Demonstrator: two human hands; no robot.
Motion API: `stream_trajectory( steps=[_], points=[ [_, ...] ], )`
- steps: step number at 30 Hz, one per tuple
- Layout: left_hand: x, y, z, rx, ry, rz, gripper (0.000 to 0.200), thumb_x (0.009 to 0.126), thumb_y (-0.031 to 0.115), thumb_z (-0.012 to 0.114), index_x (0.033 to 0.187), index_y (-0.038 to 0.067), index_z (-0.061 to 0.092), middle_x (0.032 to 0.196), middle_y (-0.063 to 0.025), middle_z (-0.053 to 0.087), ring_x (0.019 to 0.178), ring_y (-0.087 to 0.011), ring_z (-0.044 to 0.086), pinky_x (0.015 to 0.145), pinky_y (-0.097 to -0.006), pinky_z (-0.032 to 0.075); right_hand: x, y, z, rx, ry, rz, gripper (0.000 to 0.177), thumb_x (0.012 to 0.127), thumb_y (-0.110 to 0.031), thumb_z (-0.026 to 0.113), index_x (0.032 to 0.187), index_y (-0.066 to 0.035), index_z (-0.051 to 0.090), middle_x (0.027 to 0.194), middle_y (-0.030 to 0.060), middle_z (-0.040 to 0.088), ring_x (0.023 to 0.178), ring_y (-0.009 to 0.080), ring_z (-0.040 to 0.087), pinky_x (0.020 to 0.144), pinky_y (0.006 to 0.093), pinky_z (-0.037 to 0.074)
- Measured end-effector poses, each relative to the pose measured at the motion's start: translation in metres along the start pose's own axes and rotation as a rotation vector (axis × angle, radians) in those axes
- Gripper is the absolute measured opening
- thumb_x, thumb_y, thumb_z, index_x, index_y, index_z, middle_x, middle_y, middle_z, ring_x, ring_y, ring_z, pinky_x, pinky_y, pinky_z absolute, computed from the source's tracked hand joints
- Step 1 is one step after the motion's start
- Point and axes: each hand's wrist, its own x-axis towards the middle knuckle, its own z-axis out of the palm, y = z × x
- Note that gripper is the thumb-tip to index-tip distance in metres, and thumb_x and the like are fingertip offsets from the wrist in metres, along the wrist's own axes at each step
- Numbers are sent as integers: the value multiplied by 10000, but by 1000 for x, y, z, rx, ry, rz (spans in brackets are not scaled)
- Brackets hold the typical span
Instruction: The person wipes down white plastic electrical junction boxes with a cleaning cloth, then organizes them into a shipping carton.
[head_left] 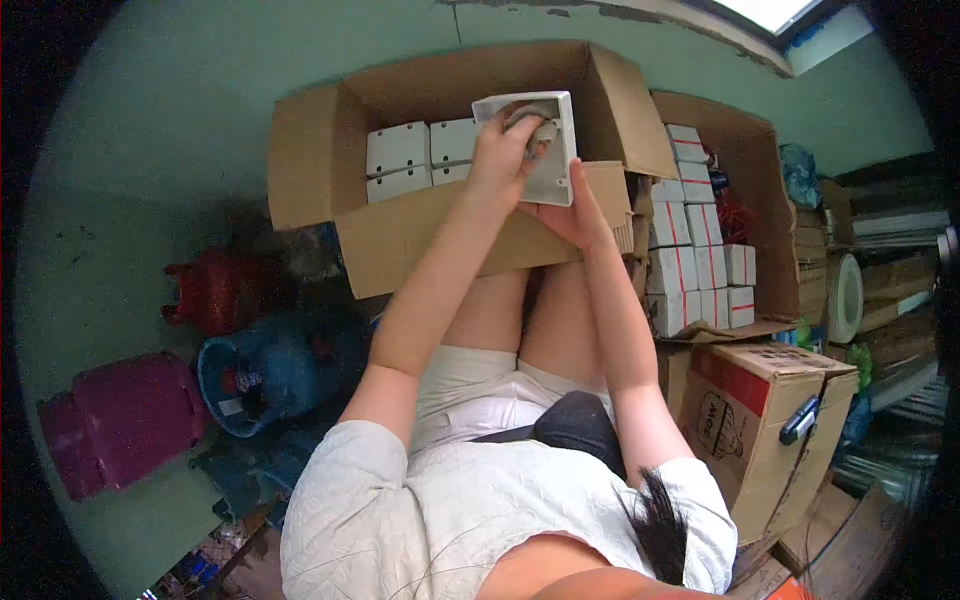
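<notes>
A shallow white plastic box (550,180), its hollow side facing me, is held up over the front of a large open cardboard carton (400,245). My right hand (575,215) grips it from below and along its right edge. Bunched in my left hand (500,155) is a greyish cloth (540,130), which is inside the white box against its inner face. The fingers of the left hand are closed around the cloth and partly hidden by it. Several similar white boxes (398,150) sit stacked in the carton behind.
To the right, another carton (770,200) holds several white boxes with red stripes (672,270). Below it stands a closed cardboard box (730,420) with a dark blue object (799,420) on it. Left are a red gas cylinder (225,290), a blue cylinder (270,375) and a purple container (135,415).
</notes>
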Motion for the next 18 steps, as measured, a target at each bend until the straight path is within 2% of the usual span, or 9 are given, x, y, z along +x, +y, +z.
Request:
stream_trajectory(
  steps=[6, 8, 9, 11, 12, 14, 15, 16, 18],
  points=[
    [-5, -7, 8, -168, 22, -103, 197, 878, 81, 633, 1063, 56, 570, 968, -30, 620, 799, -119, 583, 599, -238, 488, -9, -2, 10, -38, -27, -42, 772, 903, -582, 497, 1455, -94, 268, 1436, 122, 380, 1322, 293, 378, 1091, 501, 327],
    [-3, -2, 10, -363, 119, -147, 168, 893, 60, 607, 1054, 36, 566, 947, -41, 608, 761, -109, 583, 584, -205, 504, -8, -1, 11, -38, 15, -31, 768, 908, -579, 493, 1455, -90, 267, 1439, 121, 377, 1319, 291, 385, 1093, 492, 327],
    [-3, -2, 6, -359, 118, -136, 168, 893, 60, 607, 1054, 36, 566, 947, -41, 608, 761, -109, 583, 584, -205, 504, -6, -1, 14, -40, 58, -27, 764, 912, -575, 490, 1455, -87, 267, 1441, 121, 374, 1315, 289, 391, 1095, 482, 327],
    [2, -5, -2, -637, 244, -159, 152, 910, 60, 592, 1037, -10, 550, 952, -82, 591, 798, -128, 587, 594, -175, 537, -5, -3, 22, -47, -4, -61, 757, 916, -571, 488, 1453, -84, 272, 1438, 121, 380, 1315, 281, 393, 1094, 477, 333],
    [-1, -5, -3, -630, 233, -154, 152, 910, 60, 592, 1037, -10, 550, 952, -82, 591, 798, -128, 587, 594, -175, 537, -8, -4, 25, -54, -49, -88, 750, 919, -566, 486, 1451, -80, 276, 1435, 121, 387, 1316, 273, 396, 1093, 471, 338],
    [-6, -7, -3, -695, 187, -40, 171, 920, 66, 584, 1061, -20, 542, 990, -105, 589, 829, -135, 605, 610, -155, 542, -5, 0, 6, -67, -16, -74, 734, 935, -567, 449, 1463, -90, 268, 1447, 107, 381, 1314, 259, 401, 1089, 455, 342],
    [-1, -9, -6, -698, 217, -19, 203, 926, 99, 585, 1100, 4, 541, 1044, -96, 585, 891, -149, 607, 701, -204, 553, -3, 5, -3, -77, 23, -46, 719, 951, -567, 411, 1475, -99, 261, 1459, 93, 374, 1313, 245, 407, 1085, 439, 347],
    [-4, -6, 2, -694, 198, -16, 203, 926, 99, 585, 1100, 4, 541, 1044, -96, 585, 891, -149, 607, 701, -204, 553, -4, 8, -9, -82, 16, -63, 719, 951, -567, 411, 1475, -99, 261, 1459, 93, 374, 1313, 245, 407, 1085, 439, 347],
    [-16, -4, 22, -528, 371, 43, 245, 924, 140, 597, 1138, 37, 539, 1090, -63, 577, 937, -155, 587, 811, -272, 532, -5, 11, -12, -98, 66, -81, 724, 925, -530, 517, 1440, -64, 313, 1400, 102, 435, 1304, 234, 411, 1074, 418, 367]
  ],
)
